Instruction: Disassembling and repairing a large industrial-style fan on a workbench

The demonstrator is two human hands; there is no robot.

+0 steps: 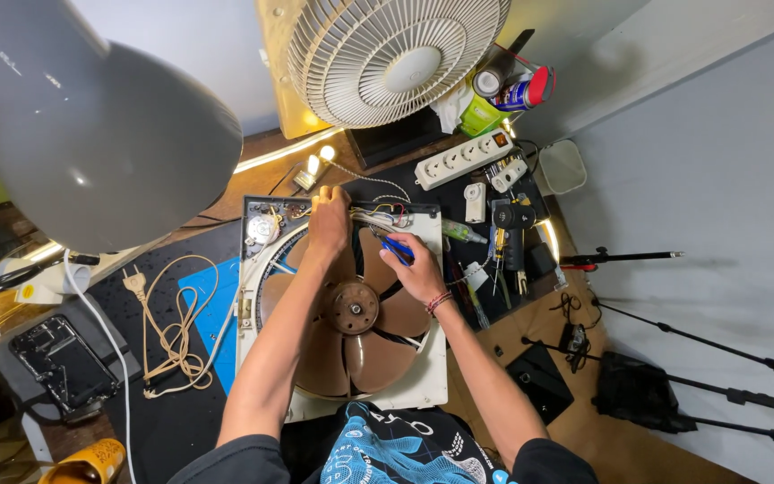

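A square white box fan (pixel 427 372) lies flat on the workbench with its grille off and its brown blades (pixel 356 309) exposed. My left hand (pixel 328 221) rests at the fan's top edge, fingers pressed on a bundle of coloured wires (pixel 385 213). My right hand (pixel 416 267) holds a blue-handled tool (pixel 397 248), its tip pointing toward those wires. A round silver part (pixel 262 229) sits in the fan's top left corner.
A beige power cord (pixel 172 333) lies coiled at left on a blue mat (pixel 219 309). A white power strip (pixel 464 159), small tools and spray cans (pixel 521 90) crowd the back right. A standing fan (pixel 387 54) and grey lamp shade (pixel 91 134) loom overhead. Tripod legs (pixel 709 376) stand right.
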